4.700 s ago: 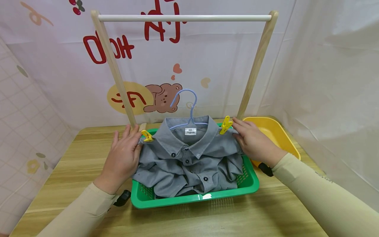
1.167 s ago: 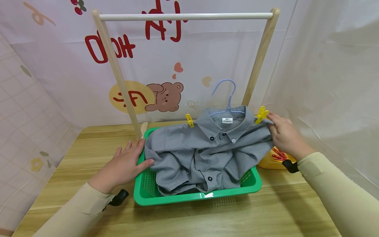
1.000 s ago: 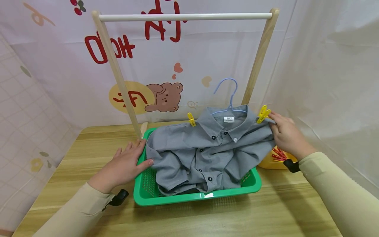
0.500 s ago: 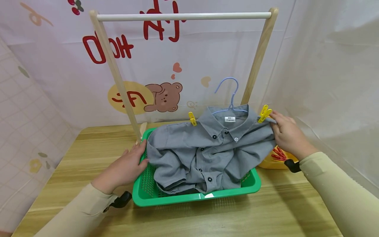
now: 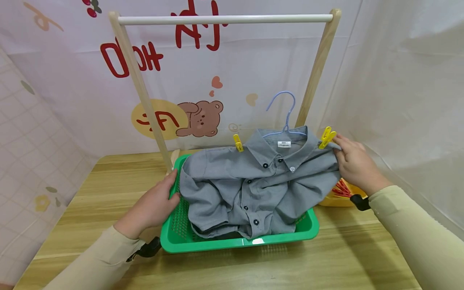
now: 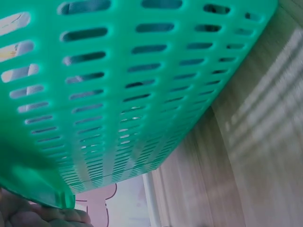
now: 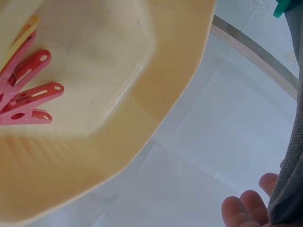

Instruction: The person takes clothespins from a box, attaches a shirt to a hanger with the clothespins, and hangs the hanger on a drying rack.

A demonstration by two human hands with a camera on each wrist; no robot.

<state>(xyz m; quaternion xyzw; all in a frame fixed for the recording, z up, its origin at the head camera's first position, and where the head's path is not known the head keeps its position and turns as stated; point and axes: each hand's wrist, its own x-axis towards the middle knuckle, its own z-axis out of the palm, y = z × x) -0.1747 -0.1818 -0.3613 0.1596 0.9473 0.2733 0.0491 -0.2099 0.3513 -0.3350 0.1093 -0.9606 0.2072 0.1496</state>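
A grey button-up shirt (image 5: 221,173) on a pale blue hanger (image 5: 288,114) lies bunched in a green basket (image 5: 235,243), its collar raised above the back rim. One yellow clothespin (image 5: 238,143) sits on each shoulder line; the other yellow clothespin (image 5: 327,137) is beside my right hand (image 5: 359,165). That hand pinches the shirt's right shoulder end, thumb in front and fingers (image 7: 235,211) behind the cloth in the right wrist view. My left hand (image 5: 154,207) grips the basket's left rim, thumb toward the inside. In the left wrist view its fingers (image 6: 42,217) curl under the rim.
A wooden rack with a white bar (image 5: 224,19) stands behind the basket. At the right, partly behind my right hand, is a yellow tray (image 5: 335,200) holding red clothespins (image 5: 341,188). A printed cloth (image 5: 250,60) covers the wall behind the wooden table (image 5: 253,270).
My left hand has left the shirt's left shoulder and taken hold of the basket's rim. My right hand has drawn the shirt and hanger to the right and slightly up.
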